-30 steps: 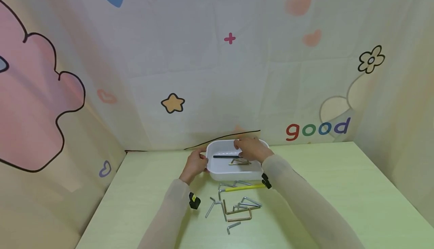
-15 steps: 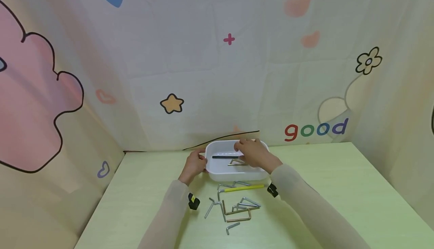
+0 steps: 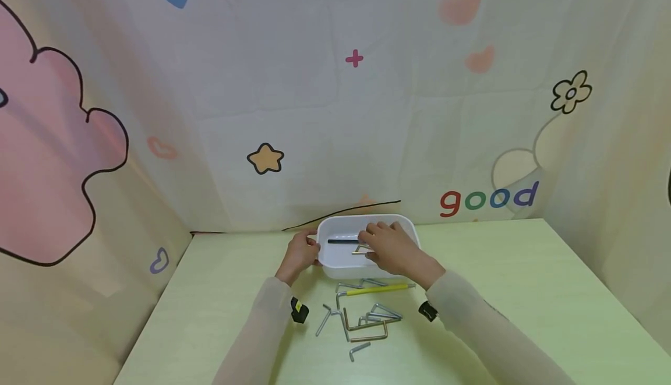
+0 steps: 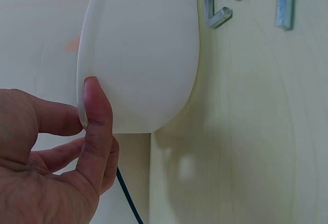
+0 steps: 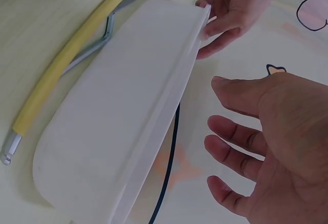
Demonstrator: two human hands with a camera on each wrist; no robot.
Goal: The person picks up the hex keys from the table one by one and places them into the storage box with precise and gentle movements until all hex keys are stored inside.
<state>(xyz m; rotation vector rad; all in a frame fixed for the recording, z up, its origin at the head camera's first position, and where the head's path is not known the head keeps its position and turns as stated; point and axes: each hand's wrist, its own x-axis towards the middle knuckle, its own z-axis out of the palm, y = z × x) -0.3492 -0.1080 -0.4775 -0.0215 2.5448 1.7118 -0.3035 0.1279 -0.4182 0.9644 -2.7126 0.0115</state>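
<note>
Your left hand (image 3: 299, 255) pinches white tray (image 3: 348, 272) by rim. Your right hand (image 3: 394, 248) hovers over it, fingers parted, holding nothing. Black rod (image 3: 343, 242) inside; yellow-sleeved key (image 3: 374, 289) just in front.

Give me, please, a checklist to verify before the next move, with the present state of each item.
1. White tray held: ok, the left hand pinches its rim.
2. Right hand empty: ok, thumb and fingers stand apart with nothing between them.
3. Black rod inside the tray: ok, though its right end is hidden.
4. Yellow-sleeved key inside the tray: not ok, it lies on the table.
5. Tray's full contents: cannot tell, the right hand hides part.
</note>
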